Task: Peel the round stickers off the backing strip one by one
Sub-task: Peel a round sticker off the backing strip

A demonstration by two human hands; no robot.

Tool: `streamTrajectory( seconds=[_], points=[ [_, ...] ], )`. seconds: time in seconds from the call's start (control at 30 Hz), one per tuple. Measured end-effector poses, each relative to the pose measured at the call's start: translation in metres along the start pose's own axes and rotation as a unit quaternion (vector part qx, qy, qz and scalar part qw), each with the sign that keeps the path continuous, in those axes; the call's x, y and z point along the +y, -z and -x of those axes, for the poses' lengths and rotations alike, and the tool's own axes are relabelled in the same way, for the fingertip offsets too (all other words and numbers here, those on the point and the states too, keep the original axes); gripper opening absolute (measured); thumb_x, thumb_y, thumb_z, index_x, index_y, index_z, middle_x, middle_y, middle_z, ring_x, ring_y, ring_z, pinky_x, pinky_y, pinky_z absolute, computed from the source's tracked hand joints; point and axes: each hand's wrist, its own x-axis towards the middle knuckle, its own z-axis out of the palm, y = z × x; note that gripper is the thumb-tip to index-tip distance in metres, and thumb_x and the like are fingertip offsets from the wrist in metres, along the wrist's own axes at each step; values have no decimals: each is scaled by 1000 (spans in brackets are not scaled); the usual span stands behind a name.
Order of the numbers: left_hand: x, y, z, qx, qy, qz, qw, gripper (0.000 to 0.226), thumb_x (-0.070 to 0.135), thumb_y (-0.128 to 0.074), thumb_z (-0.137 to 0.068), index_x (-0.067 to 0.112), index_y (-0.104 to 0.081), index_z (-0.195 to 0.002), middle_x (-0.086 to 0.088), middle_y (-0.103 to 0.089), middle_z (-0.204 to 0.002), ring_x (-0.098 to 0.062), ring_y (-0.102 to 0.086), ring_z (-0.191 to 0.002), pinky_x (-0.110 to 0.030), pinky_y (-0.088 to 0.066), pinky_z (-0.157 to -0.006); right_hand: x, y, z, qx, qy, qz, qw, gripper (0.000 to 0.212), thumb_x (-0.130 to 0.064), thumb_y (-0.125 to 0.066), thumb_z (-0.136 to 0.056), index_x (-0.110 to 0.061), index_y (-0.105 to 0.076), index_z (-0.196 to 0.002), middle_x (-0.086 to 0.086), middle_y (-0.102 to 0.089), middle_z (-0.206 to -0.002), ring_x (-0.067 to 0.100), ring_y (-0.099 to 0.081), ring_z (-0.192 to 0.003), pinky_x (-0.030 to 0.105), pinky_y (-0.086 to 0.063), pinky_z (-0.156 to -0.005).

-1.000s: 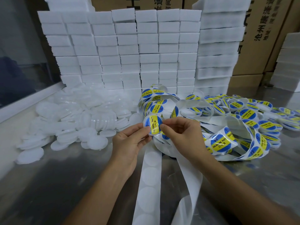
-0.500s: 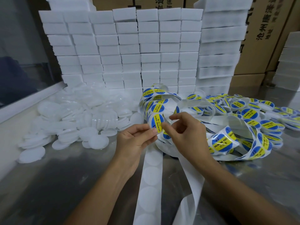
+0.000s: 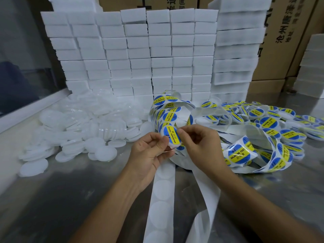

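A round sticker (image 3: 171,135), blue with a yellow band reading "SOLDERING PASTE", is held up above the metal tabletop (image 3: 52,199) between both hands. Its left edge and the backing strip (image 3: 162,193) beneath it are pinched by the curled thumb and fingers of the left hand (image 3: 150,153). Its right edge is pinched by the thumb and forefinger of the right hand (image 3: 198,142), whose other fingers are curled in. Whether the sticker is already lifted off the strip cannot be told. From the sticker, the emptied part of the strip, marked with bare circles, is trailed down toward the near edge of the tabletop. Just right of the sticker and behind it, a tangled heap of strip with stickers (image 3: 245,151) is spread. Well to the left of the sticker a pile of white round lids (image 3: 84,127) is seen, and behind the sticker a wall of stacked white blocks (image 3: 140,55) is set in front of cardboard boxes (image 3: 287,37).
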Motion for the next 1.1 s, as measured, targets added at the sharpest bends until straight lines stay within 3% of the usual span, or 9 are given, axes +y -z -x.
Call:
streamTrajectory(
  seconds=[0.17,0.33,0.43,0.53,0.73,0.8,0.9,0.97,1.1],
  points=[
    [-1,2,2,-44,-28,-88,995,7,16,-75,-65,15,-70,-70,-12,-71,-74,-17,-69,-68,-24,-55,-59,-2,-5,5,20,-45,27,998,52,-69,-71,-61,-19,-66,-77,-5,-65,-66,6,-55,-55,21,-47,-56],
    [-3,2,3,-74,-29,-113,990,12,13,-73,-70,18,-63,-68,-13,-72,-86,-17,-68,-72,-27,-56,-59,1,1,-1,43,-39,21,998,33,-39,-70,-87,-10,-70,-73,1,-70,-65,19,-67,-62,42,-56,-64],
    [-2,3,2,-58,-39,-105,992,11,10,-70,-72,14,-60,-72,-12,-72,-84,-18,-68,-72,-27,-56,-59,0,-2,0,22,-25,4,999,16,-28,-71,-89,-13,-75,-87,-5,-73,-74,10,-67,-66,35,-56,-66],
    [-2,4,2,-44,-42,-107,992,12,-1,-63,-82,7,-55,-84,-11,-72,-82,-18,-68,-71,-27,-55,-59,0,-5,4,-15,-33,19,999,25,-38,-79,-79,-17,-74,-91,-8,-70,-72,7,-56,-55,22,-48,-58],
    [0,5,0,19,-16,-92,995,15,11,-66,-79,7,-63,-93,-12,-75,-87,-19,-71,-72,-28,-56,-58,-2,-1,0,-26,-31,-28,999,14,-19,-68,-92,-11,-75,-82,5,-72,-63,18,-68,-53,38,-58,-59],
    [-1,6,-1,56,-22,-106,993,5,10,-65,-85,11,-66,-89,-10,-75,-83,-17,-71,-69,-27,-55,-56,0,-2,2,-45,-6,-5,999,12,-18,-66,-94,-10,-75,-93,6,-71,-65,16,-66,-53,41,-58,-62],
    [-2,8,-2,112,-37,-124,985,9,12,-63,-90,14,-71,-86,-7,-75,-79,-16,-68,-64,-25,-52,-51,0,-5,7,-111,31,20,993,35,-18,-77,-84,-23,-68,-118,-6,-66,-79,7,-63,-59,26,-55,-62],
    [-2,8,-1,112,-39,-133,984,8,16,-66,-88,13,-73,-87,-8,-75,-78,-14,-67,-61,-23,-50,-49,-1,-7,9,-136,54,54,988,45,-24,-85,-75,-29,-67,-116,-15,-61,-82,3,-59,-59,13,-46,-58],
    [-3,3,0,103,-21,-130,986,31,36,-73,-67,12,-73,-86,-10,-75,-81,-17,-70,-68,-26,-54,-55,-4,-6,8,-95,3,12,995,20,-30,-80,-80,-26,-62,-89,-6,-60,-71,18,-67,-53,38,-56,-52]
  ],
)
